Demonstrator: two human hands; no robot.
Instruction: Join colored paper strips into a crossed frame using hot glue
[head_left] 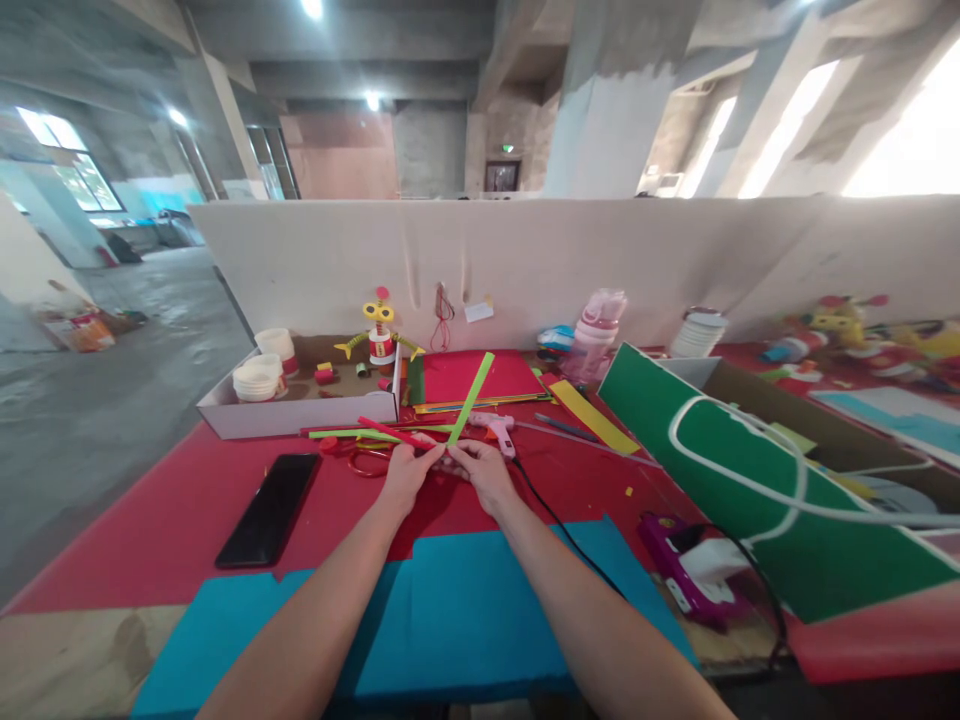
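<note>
Both hands meet over the red table cover at the middle of the view. My left hand (409, 473) pinches the end of a red paper strip (390, 431), which slants up to the left. Between the fingers of my right hand (484, 472) is the lower end of a light green strip (472, 395), which points up and slightly right. The two strips meet at the fingertips; how they are joined there is too small to tell. Just behind the hands lies a pink glue gun (496, 428), its black cable running down to the right.
A black phone (268, 510) lies at left, blue sheets (480, 600) in front. Behind are a white box (300, 418) with paper cups (257, 380) and a yellow-eyed figure (381, 340). At right stand a green board (750, 490) and a purple power strip (694, 575).
</note>
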